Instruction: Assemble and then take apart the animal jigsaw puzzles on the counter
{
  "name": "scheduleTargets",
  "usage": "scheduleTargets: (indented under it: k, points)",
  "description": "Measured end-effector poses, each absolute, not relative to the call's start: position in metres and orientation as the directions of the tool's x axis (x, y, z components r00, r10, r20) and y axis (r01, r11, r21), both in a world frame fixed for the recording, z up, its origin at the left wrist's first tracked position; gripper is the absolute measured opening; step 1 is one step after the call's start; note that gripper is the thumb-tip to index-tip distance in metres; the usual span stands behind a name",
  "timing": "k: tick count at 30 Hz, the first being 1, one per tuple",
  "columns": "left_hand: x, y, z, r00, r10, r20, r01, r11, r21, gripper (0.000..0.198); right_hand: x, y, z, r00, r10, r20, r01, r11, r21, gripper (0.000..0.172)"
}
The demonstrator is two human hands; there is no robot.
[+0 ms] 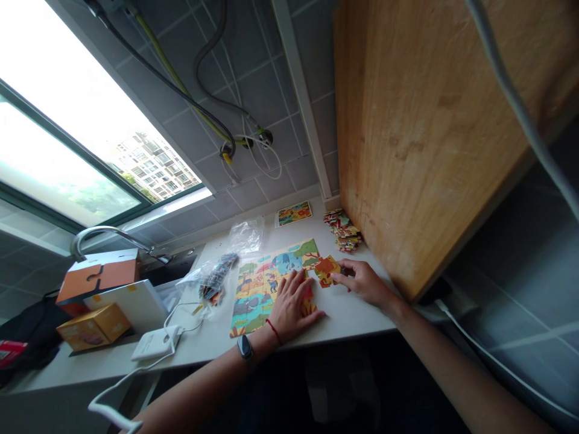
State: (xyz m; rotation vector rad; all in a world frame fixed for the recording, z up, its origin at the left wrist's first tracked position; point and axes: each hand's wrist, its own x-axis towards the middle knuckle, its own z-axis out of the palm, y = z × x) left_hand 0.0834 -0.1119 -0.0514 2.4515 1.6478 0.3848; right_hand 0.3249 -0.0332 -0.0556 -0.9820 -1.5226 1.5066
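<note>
A partly assembled jigsaw puzzle (253, 304) with colourful animal pictures lies on the white counter. My left hand (294, 301) rests flat on its right part with the fingers spread, hiding some of the picture. In my right hand (362, 280) a puzzle piece (326, 271), orange and yellow, is gripped by its right edge, close to the puzzle's right side. Whether the piece touches the puzzle I cannot tell. A pile of loose puzzle pieces (344, 231) lies behind my right hand. The picture card (294, 214) lies at the back, near the wall.
A tall wooden board (434, 132) stands close on the right. Left of the puzzle are a plastic bag of pieces (218, 276), a clear wrapper (246, 234), a white charger with cables (156, 343) and boxes (97, 325). Further left is a sink tap (113, 232).
</note>
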Motion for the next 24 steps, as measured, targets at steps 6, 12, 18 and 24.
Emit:
scheduleTargets:
  k: [6,12,18,24]
  points:
    - [0.082,-0.079,-0.045,0.262,0.950,0.172,0.883,-0.308,0.355,0.045,0.331,-0.031,-0.050,-0.337,0.942,0.007,-0.185,-0.058,-0.981,0.040]
    - [0.071,0.001,-0.056,0.314,0.949,0.040,0.910,-0.313,0.270,0.108,0.330,-0.029,-0.054,-0.245,0.968,-0.053,-0.247,-0.116,-0.962,0.041]
    - [0.057,0.043,-0.047,0.395,0.919,-0.008,0.881,-0.376,0.287,0.114,0.329,-0.029,-0.054,-0.263,0.964,-0.048,-0.242,-0.114,-0.964,0.042]
    - [0.060,0.051,-0.036,0.410,0.911,-0.041,0.888,-0.388,0.247,0.122,0.329,-0.030,-0.053,-0.260,0.965,-0.037,-0.236,-0.101,-0.967,0.042]
